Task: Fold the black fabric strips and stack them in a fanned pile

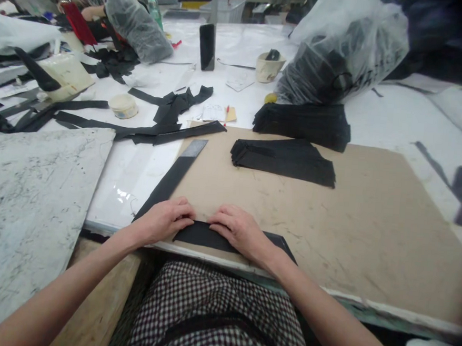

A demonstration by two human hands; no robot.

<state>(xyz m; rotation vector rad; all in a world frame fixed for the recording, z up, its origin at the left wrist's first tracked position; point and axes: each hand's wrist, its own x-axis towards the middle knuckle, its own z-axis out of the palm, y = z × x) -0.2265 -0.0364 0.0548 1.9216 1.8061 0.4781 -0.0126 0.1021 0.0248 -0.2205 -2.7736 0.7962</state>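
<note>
A flat black piece of fabric [205,235] lies along the front edge of the brown board [362,224]. My left hand [170,219] has its fingers closed at the far left edge of this piece. A short way to the right, my right hand [237,227] pinches the same far edge and covers the piece's middle. Slanting away beyond my left hand is a long black strip [167,181] with a greyish far end. On the board ahead rests a stack of black fabric pieces [283,160], and a second stack [301,124] sits just behind it.
Loose black strips [176,106] and a round tub [123,106] are at the left. Farther back are an upright phone [207,47], a cup [269,67] and a filled plastic bag [346,54]. A pale speckled board [31,206] juts in at left. Another person's arm [94,13] shows far left.
</note>
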